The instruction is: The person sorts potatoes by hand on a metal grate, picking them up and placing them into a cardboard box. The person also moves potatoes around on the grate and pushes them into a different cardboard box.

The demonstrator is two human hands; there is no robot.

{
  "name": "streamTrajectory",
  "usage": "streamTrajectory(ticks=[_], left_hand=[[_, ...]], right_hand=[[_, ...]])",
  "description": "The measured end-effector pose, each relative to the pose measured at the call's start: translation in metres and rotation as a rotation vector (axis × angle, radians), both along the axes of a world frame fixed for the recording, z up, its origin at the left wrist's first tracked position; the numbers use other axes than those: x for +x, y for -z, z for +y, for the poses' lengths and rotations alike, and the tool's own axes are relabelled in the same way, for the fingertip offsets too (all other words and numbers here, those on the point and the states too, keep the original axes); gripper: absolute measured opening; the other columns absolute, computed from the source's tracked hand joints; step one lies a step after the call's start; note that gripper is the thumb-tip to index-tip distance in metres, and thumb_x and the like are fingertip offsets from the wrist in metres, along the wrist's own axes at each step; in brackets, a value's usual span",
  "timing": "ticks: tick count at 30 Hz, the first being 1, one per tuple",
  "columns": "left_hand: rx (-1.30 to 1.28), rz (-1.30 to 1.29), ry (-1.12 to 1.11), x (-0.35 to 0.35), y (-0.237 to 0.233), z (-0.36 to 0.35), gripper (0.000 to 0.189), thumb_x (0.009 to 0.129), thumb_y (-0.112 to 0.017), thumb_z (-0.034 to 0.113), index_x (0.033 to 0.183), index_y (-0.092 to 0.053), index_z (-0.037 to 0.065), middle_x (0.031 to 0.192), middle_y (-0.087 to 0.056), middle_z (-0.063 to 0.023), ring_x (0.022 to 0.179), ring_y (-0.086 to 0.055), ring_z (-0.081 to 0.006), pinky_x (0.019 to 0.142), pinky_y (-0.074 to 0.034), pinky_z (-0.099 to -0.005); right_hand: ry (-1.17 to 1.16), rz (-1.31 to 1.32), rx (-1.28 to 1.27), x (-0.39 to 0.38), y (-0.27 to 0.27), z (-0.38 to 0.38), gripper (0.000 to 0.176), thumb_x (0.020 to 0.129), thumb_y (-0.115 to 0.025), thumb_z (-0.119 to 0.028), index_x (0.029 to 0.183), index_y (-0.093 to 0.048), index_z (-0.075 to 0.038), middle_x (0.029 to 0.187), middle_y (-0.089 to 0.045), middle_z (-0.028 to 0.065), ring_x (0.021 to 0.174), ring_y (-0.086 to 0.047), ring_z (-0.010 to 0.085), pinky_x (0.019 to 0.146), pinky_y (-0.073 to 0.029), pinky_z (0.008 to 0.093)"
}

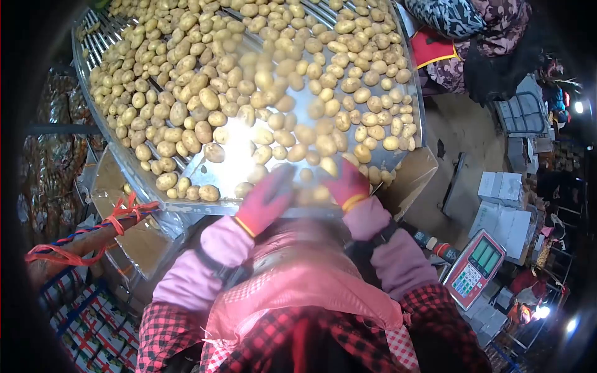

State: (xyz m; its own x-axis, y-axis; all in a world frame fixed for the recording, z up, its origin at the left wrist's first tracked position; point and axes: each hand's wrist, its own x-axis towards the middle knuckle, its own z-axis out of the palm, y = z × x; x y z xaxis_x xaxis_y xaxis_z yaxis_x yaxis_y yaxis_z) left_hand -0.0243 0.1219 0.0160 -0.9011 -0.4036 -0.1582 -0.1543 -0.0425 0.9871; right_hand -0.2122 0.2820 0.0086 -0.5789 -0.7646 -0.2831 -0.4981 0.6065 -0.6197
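Note:
Many potatoes [208, 98] cover a metal sorting table [214, 177] with a slatted upper part. At its front edge is my left hand [268, 198], in a red and grey glove, fingers stretched toward potatoes and somewhat blurred. My right hand [348, 184], gloved the same way, has its fingers against a yellowish potato [328, 166] and appears to grip it. Between the hands, several potatoes [320, 194] are smeared by motion. Below them, against my body, hangs a pink mesh sack [298, 273]; its contents are hidden.
Cardboard [407, 183] flanks the table's right corner, and an open carton [134, 239] stands at the left. Red cord wraps a pole [81, 248]. A digital scale display [476, 268] is at my right. Another person's patterned sleeve [448, 18] shows at the upper right. White boxes [500, 189] are stacked beyond.

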Motion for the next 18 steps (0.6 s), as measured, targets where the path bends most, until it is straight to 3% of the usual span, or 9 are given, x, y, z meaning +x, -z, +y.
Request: streamTrajectory(ticks=[1, 2, 3, 5, 8, 10, 12, 15, 18], left_hand=[[0.402, -0.011, -0.133, 0.010, 0.004, 0.010, 0.061, 0.101, -0.059, 0.033, 0.150, -0.039, 0.002, 0.141, -0.053, -0.0210, 0.133, -0.051, -0.0317, 0.111, -0.043, -0.0399], [0.607, -0.018, -0.118, 0.019, -0.001, 0.015, 0.061, 0.101, -0.059, 0.035, 0.148, -0.041, 0.001, 0.139, -0.055, -0.0202, 0.128, -0.054, -0.0302, 0.109, -0.045, -0.0385], [0.812, -0.021, -0.097, 0.026, -0.009, 0.016, 0.061, 0.101, -0.059, 0.038, 0.147, -0.042, 0.000, 0.136, -0.056, -0.0194, 0.124, -0.057, -0.0288, 0.107, -0.048, -0.0371], [1.203, -0.011, -0.050, 0.037, -0.028, 0.007, 0.063, 0.101, -0.059, 0.043, 0.143, -0.044, -0.002, 0.130, -0.060, -0.0177, 0.116, -0.063, -0.0258, 0.102, -0.052, -0.0344], [1.197, 0.111, -0.134, 0.122, -0.041, -0.014, 0.053, 0.101, -0.058, 0.043, 0.131, -0.053, 0.000, 0.120, -0.064, -0.0142, 0.092, -0.067, -0.0232, 0.073, -0.061, -0.0296], [1.188, 0.388, -0.404, 0.181, -0.055, -0.026, 0.055, 0.100, -0.058, 0.044, 0.128, -0.054, -0.003, 0.109, -0.064, -0.0092, 0.088, -0.063, -0.0205, 0.070, -0.051, -0.0283], [1.090, 0.517, -0.641, 0.258, -0.054, -0.056, 0.049, 0.099, -0.060, 0.046, 0.122, -0.059, 0.004, 0.117, -0.066, -0.0115, 0.096, -0.068, -0.0252, 0.074, -0.064, -0.0349], [0.831, 0.171, -1.175, 0.365, -0.042, -0.101, 0.062, 0.095, -0.063, 0.052, 0.137, -0.049, 0.008, 0.123, -0.062, -0.0113, 0.112, -0.062, -0.0227, 0.091, -0.058, -0.0353], [0.734, 0.003, -1.596, 0.387, -0.010, -0.125, 0.058, 0.096, -0.064, 0.051, 0.136, -0.051, 0.011, 0.126, -0.061, -0.0140, 0.119, -0.060, -0.0267, 0.098, -0.057, -0.0384]], right_hand=[[-0.016, -0.050, -0.117, 0.013, -0.003, 0.002, 0.068, 0.082, -0.078, -0.040, 0.140, -0.055, -0.014, 0.126, -0.065, 0.0195, 0.113, -0.064, 0.0380, 0.093, -0.052, 0.0462], [-0.028, -0.108, -0.227, 0.029, -0.008, 0.005, 0.068, 0.082, -0.078, -0.040, 0.140, -0.055, -0.014, 0.124, -0.065, 0.0200, 0.113, -0.063, 0.0382, 0.093, -0.052, 0.0462], [-0.248, -0.079, -0.111, 0.042, -0.035, -0.003, 0.068, 0.082, -0.077, -0.039, 0.139, -0.055, -0.009, 0.118, -0.068, 0.0211, 0.110, -0.065, 0.0382, 0.096, -0.050, 0.0483], [-0.332, 0.013, -0.244, -0.005, -0.020, -0.003, 0.064, 0.085, -0.073, -0.036, 0.139, -0.054, -0.007, 0.123, -0.065, 0.0222, 0.110, -0.064, 0.0380, 0.096, -0.051, 0.0467], [0.049, 0.388, -0.124, -0.042, -0.018, -0.022, 0.065, 0.087, -0.071, -0.035, 0.141, -0.052, -0.005, 0.137, -0.055, 0.0260, 0.118, -0.059, 0.0397, 0.101, -0.049, 0.0458], [-0.117, 0.751, 0.042, -0.060, 0.038, 0.035, 0.067, 0.086, -0.072, -0.036, 0.142, -0.052, -0.006, 0.144, -0.049, 0.0255, 0.128, -0.051, 0.0429, 0.107, -0.044, 0.0484], [-0.057, 0.641, 0.336, -0.050, 0.054, 0.089, 0.067, 0.086, -0.072, -0.036, 0.143, -0.051, -0.007, 0.151, -0.044, 0.0226, 0.136, -0.043, 0.0441, 0.113, -0.037, 0.0513], [0.210, 0.515, 0.136, -0.038, 0.017, 0.096, 0.070, 0.086, -0.071, -0.037, 0.145, -0.050, -0.007, 0.151, -0.043, 0.0230, 0.137, -0.041, 0.0438, 0.115, -0.034, 0.0518], [0.012, 0.643, -0.022, -0.020, -0.006, 0.015, 0.073, 0.085, -0.071, -0.041, 0.149, -0.047, -0.013, 0.153, -0.041, 0.0204, 0.142, -0.036, 0.0420, 0.117, -0.030, 0.0526]])
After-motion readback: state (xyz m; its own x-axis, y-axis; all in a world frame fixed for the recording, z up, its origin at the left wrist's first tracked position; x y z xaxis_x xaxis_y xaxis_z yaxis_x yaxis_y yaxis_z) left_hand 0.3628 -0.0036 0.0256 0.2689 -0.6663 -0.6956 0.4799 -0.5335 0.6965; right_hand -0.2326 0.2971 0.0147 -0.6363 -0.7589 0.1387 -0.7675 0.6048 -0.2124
